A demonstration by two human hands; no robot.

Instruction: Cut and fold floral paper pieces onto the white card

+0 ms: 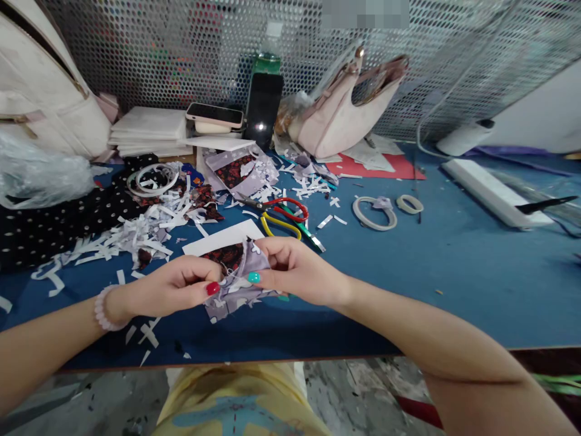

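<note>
Left hand [170, 286] and right hand [302, 274] both pinch lilac fabric [231, 298], at its 10 and 2 o'clock, long axis roughly 7-to-1.

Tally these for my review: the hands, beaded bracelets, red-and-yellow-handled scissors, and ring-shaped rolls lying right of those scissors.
Left hand and right hand: 2
Beaded bracelet: 1
Scissors: 1
Larger roll and smaller roll: 2
Total: 6

white bag [43, 91]: cut off at left edge | purple fabric [232, 298]: partly hidden by fingers [273, 280]
</note>
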